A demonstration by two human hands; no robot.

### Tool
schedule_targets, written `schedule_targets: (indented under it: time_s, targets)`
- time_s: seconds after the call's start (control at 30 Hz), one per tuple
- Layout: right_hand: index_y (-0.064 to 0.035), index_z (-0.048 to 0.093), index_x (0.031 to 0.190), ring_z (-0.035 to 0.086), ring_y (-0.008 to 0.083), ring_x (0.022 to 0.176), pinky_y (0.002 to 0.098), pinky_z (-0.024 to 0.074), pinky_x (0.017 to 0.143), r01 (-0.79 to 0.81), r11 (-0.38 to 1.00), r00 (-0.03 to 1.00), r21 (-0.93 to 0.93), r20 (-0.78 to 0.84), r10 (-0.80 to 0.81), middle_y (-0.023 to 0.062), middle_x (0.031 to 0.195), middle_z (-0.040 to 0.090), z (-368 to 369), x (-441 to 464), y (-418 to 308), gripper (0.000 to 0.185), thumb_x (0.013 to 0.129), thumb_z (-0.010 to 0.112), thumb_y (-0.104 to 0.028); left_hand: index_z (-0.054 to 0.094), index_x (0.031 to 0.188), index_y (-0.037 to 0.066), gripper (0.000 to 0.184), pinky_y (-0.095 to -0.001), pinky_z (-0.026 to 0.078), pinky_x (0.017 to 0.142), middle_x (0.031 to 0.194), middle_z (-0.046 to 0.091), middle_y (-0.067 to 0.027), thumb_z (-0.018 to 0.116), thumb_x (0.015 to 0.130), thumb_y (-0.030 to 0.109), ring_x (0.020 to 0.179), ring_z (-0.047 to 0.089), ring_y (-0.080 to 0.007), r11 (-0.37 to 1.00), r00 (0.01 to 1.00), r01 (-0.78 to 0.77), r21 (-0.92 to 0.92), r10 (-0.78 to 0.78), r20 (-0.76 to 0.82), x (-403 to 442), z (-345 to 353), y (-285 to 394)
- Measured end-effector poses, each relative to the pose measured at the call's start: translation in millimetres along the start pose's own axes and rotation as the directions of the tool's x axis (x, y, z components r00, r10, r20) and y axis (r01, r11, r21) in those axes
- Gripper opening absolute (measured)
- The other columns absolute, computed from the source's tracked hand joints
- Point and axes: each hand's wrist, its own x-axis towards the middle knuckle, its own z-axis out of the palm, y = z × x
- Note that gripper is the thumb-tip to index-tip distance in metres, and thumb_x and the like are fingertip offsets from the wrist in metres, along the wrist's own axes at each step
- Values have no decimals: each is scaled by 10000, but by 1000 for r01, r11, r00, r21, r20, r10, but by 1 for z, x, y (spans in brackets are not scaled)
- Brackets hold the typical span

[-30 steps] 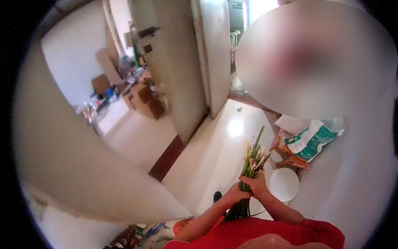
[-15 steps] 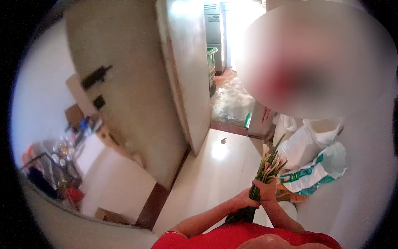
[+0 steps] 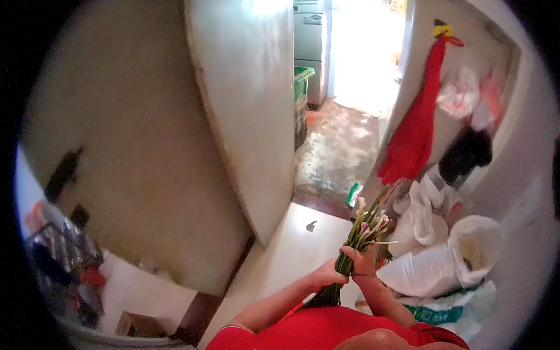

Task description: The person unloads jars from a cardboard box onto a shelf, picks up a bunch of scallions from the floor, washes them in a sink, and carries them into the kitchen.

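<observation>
bundle of long green stems with pale, pinkish-white ends is up in front of the wearer's red shirt, over the tiled floor, tilted, pale ends up and to the right, dark green ends down near the shirt. both hands closed round it: left hand grips lower down, right hand just above it, thumb across the stems, thin dark band on that wrist. a few stems splay out at the top, one sticking out to the right. right of the bundle: white sack lying on its side, open white sack next to it, green-and-white bag below those, partly cut off by the arm. on the wall above, red cloth hangs from a yellow hook, black bag beside it. ahead, pale door panel stands left of the doorway; green bin and grey cabinet show past it, bright light behind. small dark scrap on the tiled floor. cardboard box at lower left; clutter there too blurred to name.
</observation>
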Motion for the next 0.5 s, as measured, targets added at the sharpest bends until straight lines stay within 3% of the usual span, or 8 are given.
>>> schedule_targets:
  time_s: [0.1,0.13,0.23,0.33,0.4,0.5]
  targets:
    - [-53,423,1443,587,168,906,316,513,792,9,999,1000,-53,13,-8,28,1029,577,2,87,30,745,762,720,9,568,1021,39,408,-305,478,595,793,589,-45,724,656,136,678,579,-148,999,1000,11,-34,-12,-5,55,-63,28]
    - [-55,394,1468,571,170,974,316,498,848,-95,976,995,-195,0,97,35,1106,557,3,115,24,776,766,720,-3,567,1015,40,405,-303,474,587,788,587,-45,720,654,142,669,577,-149,1000,1000,4,-27,-4,14,79,-84,32]
    - [-90,380,1482,613,187,872,332,537,761,-31,998,994,-59,-111,24,58,997,591,-11,206,45,799,753,692,10,565,994,44,392,-299,460,566,769,578,-45,709,645,152,643,570,-153,1000,998,0,18,-1,55,160,-134,72]
    - [-115,393,1476,610,173,882,328,533,771,77,992,981,-101,-171,-94,45,1036,591,-14,301,49,788,761,700,11,559,957,47,361,-296,450,550,719,558,-39,701,640,146,613,560,-157,998,993,56,19,-58,100,224,-180,131]
    - [-121,391,1480,610,167,881,316,536,768,1,998,978,-58,-208,-13,39,1059,594,-8,357,41,788,768,702,13,561,961,46,363,-302,453,550,719,559,-38,705,642,143,614,560,-156,998,986,43,36,-49,158,269,-215,161]
    - [-123,391,1488,605,159,876,297,530,758,90,996,949,-15,-301,-91,33,1052,595,-27,432,44,778,778,666,40,563,987,44,370,-301,457,563,762,569,-41,703,652,118,655,567,-144,997,975,58,49,-67,212,345,-244,183]
